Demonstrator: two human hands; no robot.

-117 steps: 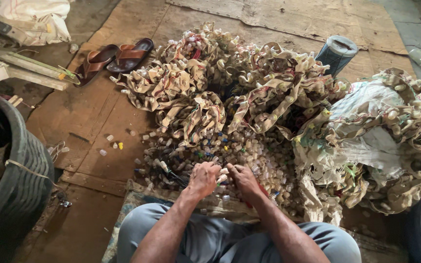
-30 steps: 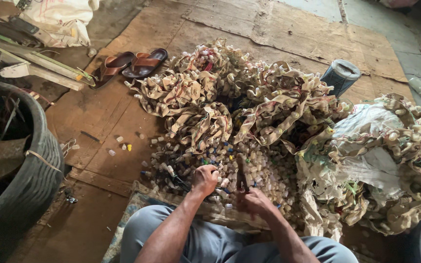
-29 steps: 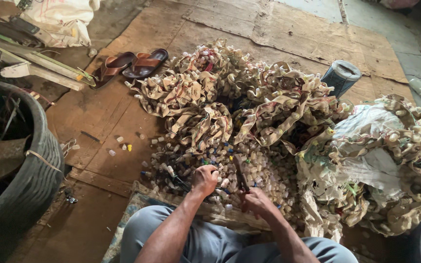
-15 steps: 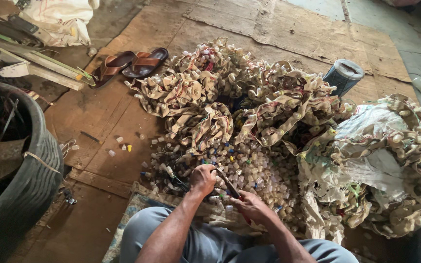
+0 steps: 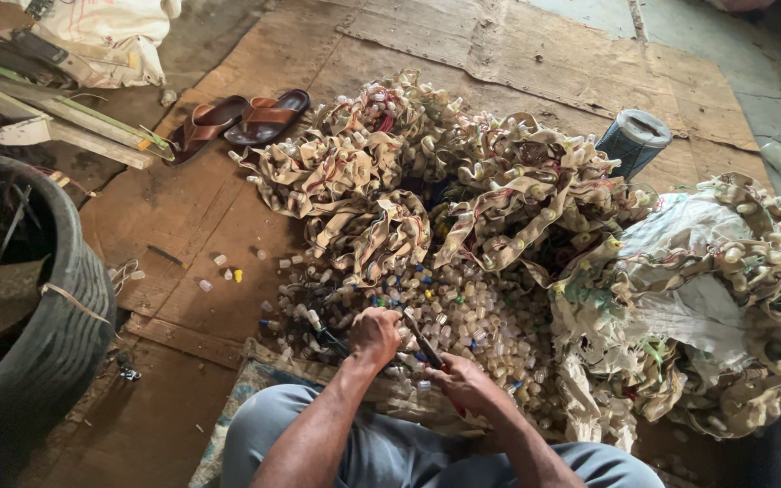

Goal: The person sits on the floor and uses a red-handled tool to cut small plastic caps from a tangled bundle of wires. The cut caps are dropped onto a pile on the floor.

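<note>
Currently the left hand (image 5: 374,333) rests closed on the heap of small plastic caps (image 5: 463,312) in front of the seated person's knees. Just beside it, the right hand (image 5: 467,384) grips the handle of a dark blade tool (image 5: 422,340), tip angled toward the left hand, below the tangled beige strips (image 5: 463,181).

The right hand (image 5: 467,384) grips a dark-bladed cutting tool (image 5: 422,341), its tip toward eleven o'clock. The left hand (image 5: 375,333) rests closed on the heap of small plastic caps (image 5: 472,316). Brown sandals (image 5: 241,120) lie at ten o'clock.

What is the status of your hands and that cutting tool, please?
Right hand grips cutting tool. Left hand closed on something unseen, atop loose caps. Nothing obstructing.
</note>
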